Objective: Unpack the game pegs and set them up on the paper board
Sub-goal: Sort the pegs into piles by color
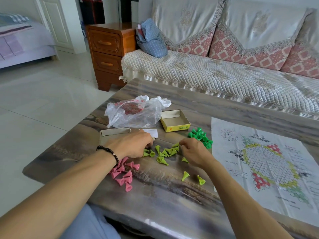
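Pegs lie in three heaps on the bench (172, 195). We see the light green pegs (163, 155) spread out in the middle, most of them on their sides, and two more of them lie apart, nearer to us. The pink pegs (124, 175) sit in a pile to the left, just under the left wrist. The dark green pegs (201, 136) stand close together farther back on the right, near the edge of the paper board (269, 163). The paper board lies flat on the right side of the bench, with rings and red, yellow and green corners drawn on it, and we see no pegs on it.

Our left hand (131, 145) is down at the left end of the light green pegs. Its fingers curl down to the pegs there, but we cannot tell if they hold one. It wears a dark bead bracelet (108, 151) on the wrist. Our right hand (195, 152) is at the right end of the same pegs. Its fingers are bent in and pinch a light green peg at the tips.

Behind the hands lie an open yellow box (175, 120), a flat white box lid (114, 133) and a crumpled plastic bag (134, 114). Past the bench are a sofa (224, 71) and a wooden drawer cabinet (108, 52).
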